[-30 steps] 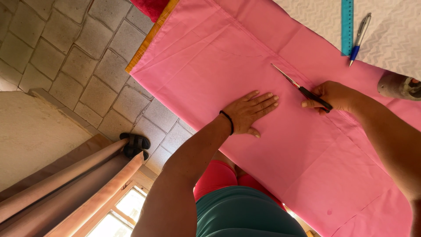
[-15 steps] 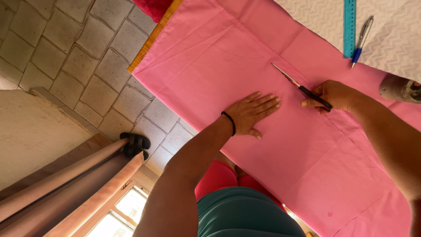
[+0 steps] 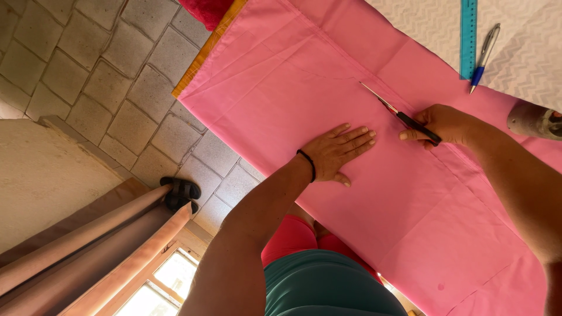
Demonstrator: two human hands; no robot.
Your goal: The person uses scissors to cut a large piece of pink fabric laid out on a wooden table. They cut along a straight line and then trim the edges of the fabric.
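Observation:
A large pink cloth lies spread over a table. My left hand rests flat on it with fingers spread, a black band at the wrist. My right hand grips black-handled scissors, whose blades point up-left along a line in the cloth. The two hands are about a hand's width apart.
A teal ruler and a blue-tipped pen lie on a white zigzag-patterned sheet at top right. A grey cylindrical object sits at the right edge. The yellow table edge, stone floor, a black sandal and curtains lie left.
The view has shifted slightly. Both hands stay in nearly the same places on the cloth, the scissors still pointing up-left.

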